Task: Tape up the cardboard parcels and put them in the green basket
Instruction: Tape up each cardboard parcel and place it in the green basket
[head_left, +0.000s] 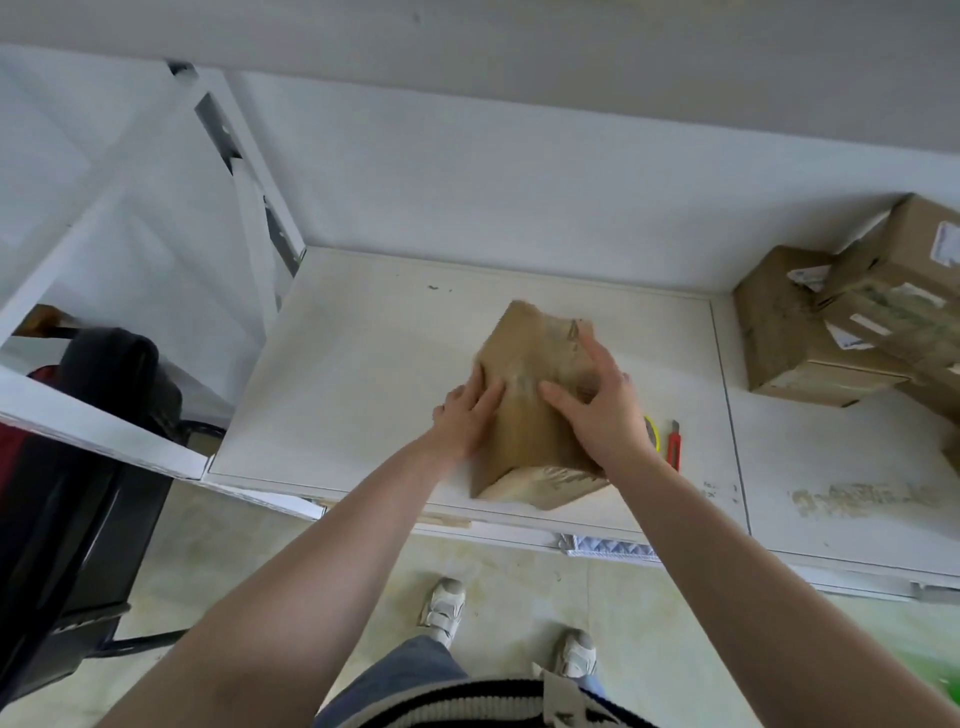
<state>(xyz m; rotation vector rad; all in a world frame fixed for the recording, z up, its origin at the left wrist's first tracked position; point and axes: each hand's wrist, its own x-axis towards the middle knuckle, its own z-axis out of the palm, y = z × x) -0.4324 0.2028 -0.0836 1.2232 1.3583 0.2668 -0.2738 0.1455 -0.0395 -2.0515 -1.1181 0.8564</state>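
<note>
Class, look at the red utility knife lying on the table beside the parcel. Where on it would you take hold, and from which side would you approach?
Grip the red utility knife by its long red handle, probably pinching across the narrow sides from above. It lies flat, with its metal tip pointing toward the wall. Come from its right side, since the right hand and the parcel crowd its left.
</note>
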